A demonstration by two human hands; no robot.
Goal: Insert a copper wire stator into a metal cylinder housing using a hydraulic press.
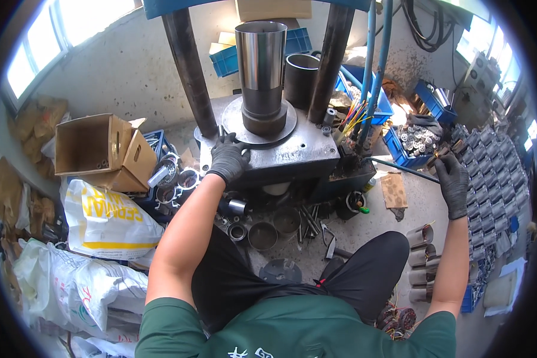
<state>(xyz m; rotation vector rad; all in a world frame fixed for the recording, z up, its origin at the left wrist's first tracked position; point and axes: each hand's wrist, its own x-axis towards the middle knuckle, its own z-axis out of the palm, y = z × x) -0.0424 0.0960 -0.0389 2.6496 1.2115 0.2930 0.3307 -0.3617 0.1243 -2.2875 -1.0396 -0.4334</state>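
My left hand (230, 160), in a dark grey glove, rests on the front left of the press table (304, 153). Its fingers are apart and reach the edge of a round metal plate (285, 131). On that plate a tall shiny metal cylinder (261, 56) stands upright over a darker round base (265, 117). Far to the right, my gloved right hand (452, 182) is closed at the end of a long blue-green lever (403, 169), which runs out from the press's right side. What lies at its fingertips is too small to make out.
Dark press columns (188, 71) flank the cylinder. Left are an open cardboard box (86, 146) and white sacks (77, 292). Rings (262, 236) and a hammer (331, 246) lie on the floor below. Right stand a blue crate of parts (409, 156) and stacked metal cylinders (492, 185).
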